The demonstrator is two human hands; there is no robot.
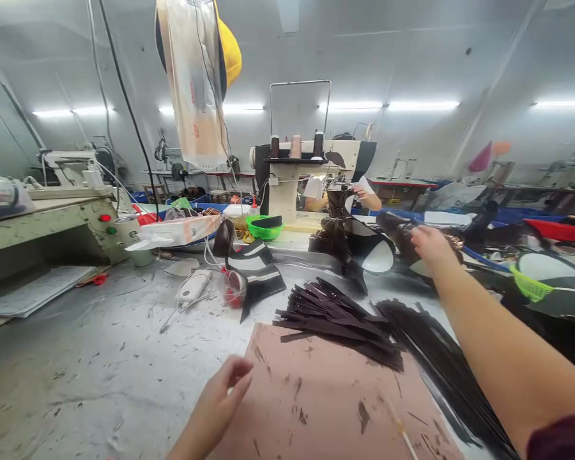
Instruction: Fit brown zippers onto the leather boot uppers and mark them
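My left hand (225,390) hovers at the left edge of a stained pink board (326,390), fingers curled loosely with a gap between thumb and fingers and nothing held. My right hand (434,246) reaches far forward to dark leather pieces (397,233) on the right; what its fingers hold, if anything, is hidden. A pile of dark zipper-like strips (335,319) lies across the board's back edge. More long dark strips (441,358) run along its right side. A thin stick (407,441) rests on the board near the front.
Behind stands a sewing machine (285,185) with thread spools; another person's hand (361,195) shows beside it. At centre left are a white power strip (194,286), a tape roll (234,284) and a green bowl (264,229). A green basket (531,284) sits at right.
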